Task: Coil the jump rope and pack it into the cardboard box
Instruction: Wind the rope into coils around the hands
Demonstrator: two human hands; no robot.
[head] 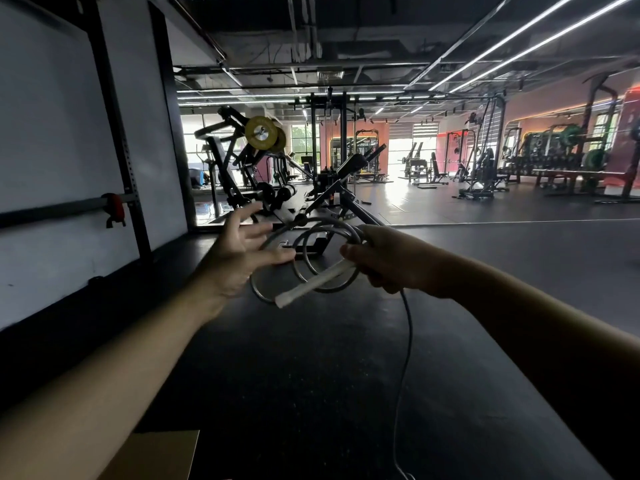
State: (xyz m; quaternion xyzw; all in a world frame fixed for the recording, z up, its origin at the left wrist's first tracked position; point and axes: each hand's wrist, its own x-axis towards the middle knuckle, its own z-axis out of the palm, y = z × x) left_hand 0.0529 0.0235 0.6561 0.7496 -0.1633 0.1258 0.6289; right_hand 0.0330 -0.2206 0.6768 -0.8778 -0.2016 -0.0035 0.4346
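Coiling step in hand. Our right hand [384,261] gripped the jump rope [311,258] at its gathered loops, with the white handle [313,284] jutting out toward the left. Our left hand [239,252] was spread open against the coil, holding nothing. A loose tail [403,375] hung to the floor. Cardboard box [156,455] sat at lower left. Next, we judged: loop in the tail.

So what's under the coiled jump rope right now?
Only dark gym floor shows below the coils, with a loose rope tail hanging from the right hand. The cardboard box sits lower left, not beneath.
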